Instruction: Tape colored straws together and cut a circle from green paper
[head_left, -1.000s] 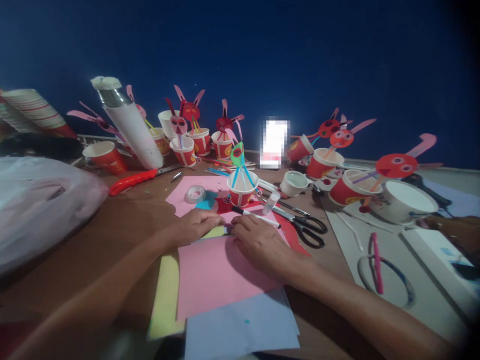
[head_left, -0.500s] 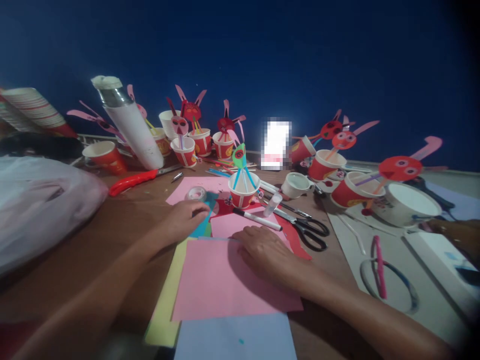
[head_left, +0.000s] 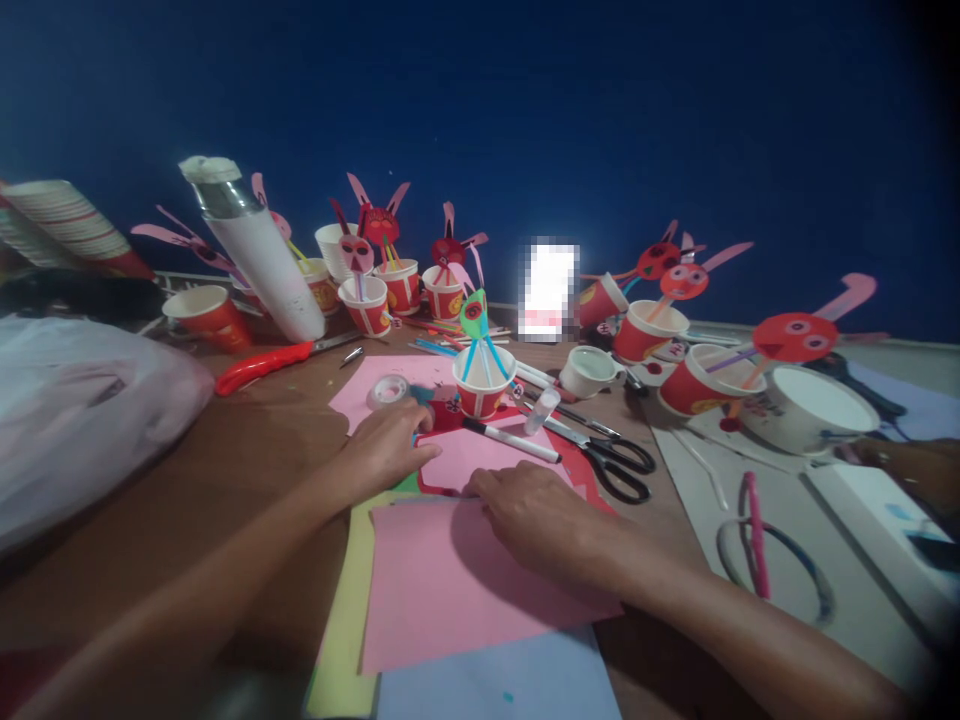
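Observation:
My left hand [head_left: 386, 448] lies over the colored paper at the middle of the table, its thumb apart from the fingers. A bit of blue paper [head_left: 426, 394] shows beyond its fingertips, and a clear tape roll [head_left: 388, 391] is just behind it. My right hand [head_left: 540, 515] has its fingers bent together at the top edge of a large pink paper sheet [head_left: 442, 590]. Beneath that sheet are yellow paper [head_left: 346, 620] and pale blue paper [head_left: 495, 680]. A smaller pink piece [head_left: 457, 462] and a capped marker [head_left: 511, 440] lie between the hands and a paper cup [head_left: 484, 385] holding a green paper figure.
Black-handled scissors [head_left: 619, 465] lie to the right, beside a glue stick [head_left: 542, 410]. A red-handled knife [head_left: 262, 370], a white flask [head_left: 262, 260] and a plastic bag [head_left: 97, 420] are on the left. Several cups with paper figures line the blue wall [head_left: 480, 110].
The large pink sheet has shifted toward me and slightly right, along with the papers under it. My left hand has moved a little right, covering more of the blue paper; my right hand has moved slightly nearer.

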